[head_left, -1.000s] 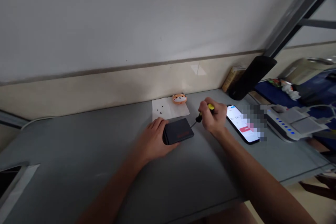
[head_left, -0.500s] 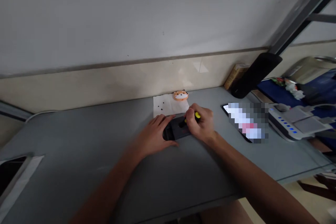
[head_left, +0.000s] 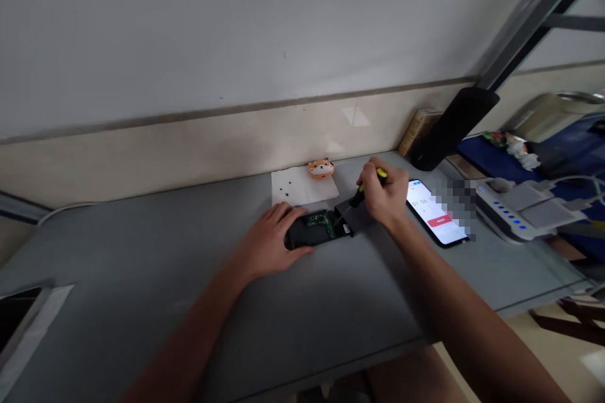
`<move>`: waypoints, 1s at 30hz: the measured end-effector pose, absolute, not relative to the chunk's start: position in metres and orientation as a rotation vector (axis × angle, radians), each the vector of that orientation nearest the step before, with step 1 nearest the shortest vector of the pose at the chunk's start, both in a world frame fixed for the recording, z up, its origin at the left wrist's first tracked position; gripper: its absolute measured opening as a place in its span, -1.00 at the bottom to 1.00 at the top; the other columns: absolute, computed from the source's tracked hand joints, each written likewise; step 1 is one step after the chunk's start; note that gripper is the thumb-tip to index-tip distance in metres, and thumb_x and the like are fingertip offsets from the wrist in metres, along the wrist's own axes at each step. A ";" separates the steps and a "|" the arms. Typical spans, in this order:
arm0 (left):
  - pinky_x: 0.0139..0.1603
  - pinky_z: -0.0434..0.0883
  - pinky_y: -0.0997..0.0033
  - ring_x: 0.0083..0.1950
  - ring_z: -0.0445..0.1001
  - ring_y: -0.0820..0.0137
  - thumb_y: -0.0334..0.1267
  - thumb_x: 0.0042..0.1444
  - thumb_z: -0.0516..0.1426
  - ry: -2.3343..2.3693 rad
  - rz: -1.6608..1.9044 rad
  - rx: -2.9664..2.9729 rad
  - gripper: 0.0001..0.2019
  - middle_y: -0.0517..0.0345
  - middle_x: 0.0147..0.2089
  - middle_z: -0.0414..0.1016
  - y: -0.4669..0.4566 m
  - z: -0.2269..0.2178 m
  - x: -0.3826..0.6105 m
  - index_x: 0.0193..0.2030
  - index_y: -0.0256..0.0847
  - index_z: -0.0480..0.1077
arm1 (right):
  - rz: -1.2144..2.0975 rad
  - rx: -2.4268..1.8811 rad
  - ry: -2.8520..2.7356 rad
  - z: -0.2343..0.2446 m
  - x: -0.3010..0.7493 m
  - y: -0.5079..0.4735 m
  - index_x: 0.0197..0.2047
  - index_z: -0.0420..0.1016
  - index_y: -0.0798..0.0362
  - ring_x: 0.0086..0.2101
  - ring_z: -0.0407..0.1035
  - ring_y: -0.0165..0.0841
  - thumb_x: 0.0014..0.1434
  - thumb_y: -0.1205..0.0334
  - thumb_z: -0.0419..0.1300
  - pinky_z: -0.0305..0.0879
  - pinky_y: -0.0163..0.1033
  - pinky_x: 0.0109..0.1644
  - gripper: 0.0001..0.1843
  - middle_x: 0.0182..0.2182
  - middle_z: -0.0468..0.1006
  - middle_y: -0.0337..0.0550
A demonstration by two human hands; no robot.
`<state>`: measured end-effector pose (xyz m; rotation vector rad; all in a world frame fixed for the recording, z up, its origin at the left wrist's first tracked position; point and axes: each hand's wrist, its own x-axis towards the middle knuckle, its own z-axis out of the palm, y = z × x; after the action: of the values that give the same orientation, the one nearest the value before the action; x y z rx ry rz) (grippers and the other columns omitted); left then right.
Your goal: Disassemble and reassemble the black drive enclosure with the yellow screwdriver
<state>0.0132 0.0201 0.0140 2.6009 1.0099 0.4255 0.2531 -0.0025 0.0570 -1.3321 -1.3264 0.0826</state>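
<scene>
A small black device (head_left: 312,234) lies on the grey table (head_left: 142,302), its cover (head_left: 353,217) slid off to the right so a green circuit board (head_left: 320,221) shows. My left hand (head_left: 269,244) is closed on the device's left end, pressing it down. My right hand (head_left: 386,196) is shut on a screwdriver (head_left: 368,184) with a yellow and black handle. Its tip points down-left at the gap between cover and board.
Behind the device lies a white paper (head_left: 302,186) with tiny black screws and an orange animal-faced trinket (head_left: 321,168). A lit phone (head_left: 435,213) lies right of my hand. A black lamp head (head_left: 449,129), a white device with blue lights (head_left: 515,214) and clutter stand further right.
The black cover has slid off to the right, exposing the circuit board. My right hand moved from over the device back to the right with the screwdriver. The left hand kept its hold.
</scene>
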 end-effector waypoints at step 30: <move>0.04 0.37 0.09 -0.10 0.45 0.22 -0.33 0.23 0.04 0.859 0.807 2.729 -0.82 0.02 -0.17 0.49 0.020 0.026 0.008 -0.25 -0.15 0.49 | 0.293 -1.252 -1.385 0.048 0.227 -0.009 -0.60 0.27 -0.04 -0.59 0.16 -0.43 0.24 0.11 0.01 0.12 -0.26 -0.43 -0.62 -0.69 0.24 -0.32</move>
<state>0.0076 0.0196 0.0262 2.7289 0.8594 0.8068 0.2275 -0.0085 0.0485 -1.2521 -1.3847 0.2925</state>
